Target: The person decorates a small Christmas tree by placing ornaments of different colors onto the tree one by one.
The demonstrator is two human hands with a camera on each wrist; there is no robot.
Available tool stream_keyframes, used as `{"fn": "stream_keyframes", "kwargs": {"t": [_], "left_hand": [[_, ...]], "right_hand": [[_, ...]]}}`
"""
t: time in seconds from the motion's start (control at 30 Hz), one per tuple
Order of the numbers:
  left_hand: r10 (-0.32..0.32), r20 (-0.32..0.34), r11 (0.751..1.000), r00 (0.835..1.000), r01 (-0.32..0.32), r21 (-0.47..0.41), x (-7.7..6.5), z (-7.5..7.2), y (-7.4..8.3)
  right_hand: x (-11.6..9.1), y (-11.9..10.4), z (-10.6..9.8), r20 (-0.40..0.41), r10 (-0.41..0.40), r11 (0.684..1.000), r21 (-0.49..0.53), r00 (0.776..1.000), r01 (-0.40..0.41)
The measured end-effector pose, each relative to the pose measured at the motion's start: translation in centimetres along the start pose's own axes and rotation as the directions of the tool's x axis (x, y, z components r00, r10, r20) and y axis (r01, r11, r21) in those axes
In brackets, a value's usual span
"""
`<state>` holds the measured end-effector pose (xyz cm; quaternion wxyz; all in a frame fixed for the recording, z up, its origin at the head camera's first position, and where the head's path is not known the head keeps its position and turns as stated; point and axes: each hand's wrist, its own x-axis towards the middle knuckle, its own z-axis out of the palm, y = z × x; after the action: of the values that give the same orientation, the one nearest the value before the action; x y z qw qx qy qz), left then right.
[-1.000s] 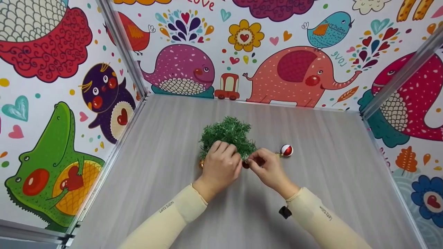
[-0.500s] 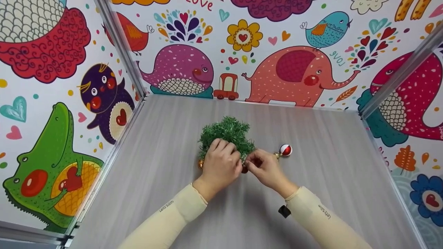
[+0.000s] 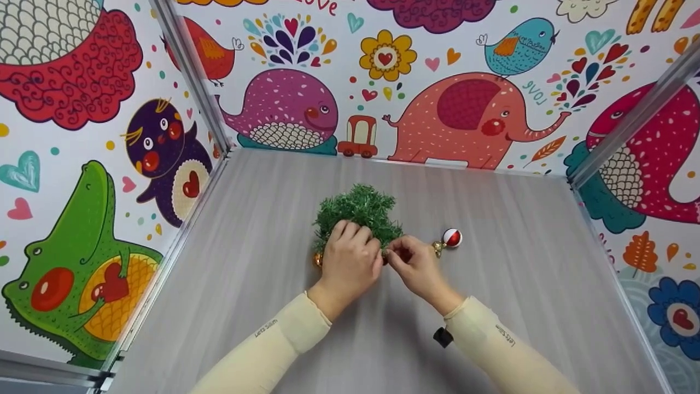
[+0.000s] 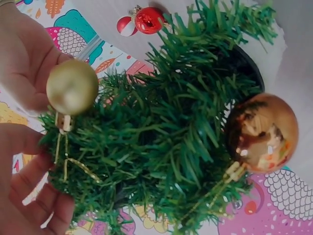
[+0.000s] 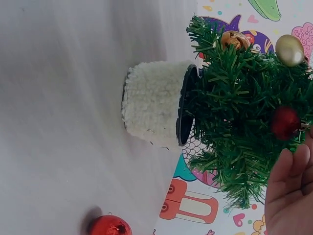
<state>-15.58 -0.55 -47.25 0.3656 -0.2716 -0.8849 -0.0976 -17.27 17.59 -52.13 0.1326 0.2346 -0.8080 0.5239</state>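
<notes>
A small artificial Christmas tree [image 3: 358, 208] stands on the table in a pot with a fluffy white cover [image 5: 156, 103]. My left hand [image 3: 353, 257] holds its near branches, fingers curled in among the green needles. Close beside it, my right hand [image 3: 418, 262] pinches at the cap of a shiny dark red Christmas ball [image 5: 285, 122], which lies against the branches; the fingertips are partly cut off in the right wrist view. A pale gold ball [image 4: 72, 87] and a copper ball [image 4: 264, 132] hang from the tree on gold cords.
To the right of the tree, a red-and-white ball [image 3: 453, 237] lies on the grey wood-grain table [image 3: 262, 219]. Next to it is a bright red ball [image 4: 149, 19], mostly hidden by my right hand in the head view. Walls with cartoon animals enclose the table, with metal rails [image 3: 194, 82] at their corners.
My right hand has edged left toward my left hand, and its fingers now cover most of the dark red ball in the head view. The left hand stays at the branches.
</notes>
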Motion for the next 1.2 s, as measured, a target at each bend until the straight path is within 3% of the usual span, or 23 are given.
{"fn": "stream_keyframes", "kwargs": {"t": [0.3,0.57,0.83,1.2], "left_hand": [[-0.047,0.037,0.993,0.998,0.043,0.105,0.24,-0.29,0.41],[-0.042,0.096,0.994,0.995,0.031,0.105,0.24,-0.51,0.34],[-0.002,0.1,0.991,0.995,-0.011,0.132,0.11,-0.53,0.26],[0.03,0.083,0.995,0.996,-0.037,0.088,-0.11,-0.59,-0.08]], "right_hand": [[-0.04,-0.02,-0.16,0.058,0.008,0.994,-0.106,0.998,-0.002],[-0.14,0.09,-0.46,0.129,0.001,0.991,-0.133,0.992,0.016],[-0.09,0.01,-0.22,0.076,0.025,0.987,-0.159,0.997,-0.013],[-0.31,0.08,-0.7,0.078,-0.062,0.99,-0.123,0.995,0.071]]}}
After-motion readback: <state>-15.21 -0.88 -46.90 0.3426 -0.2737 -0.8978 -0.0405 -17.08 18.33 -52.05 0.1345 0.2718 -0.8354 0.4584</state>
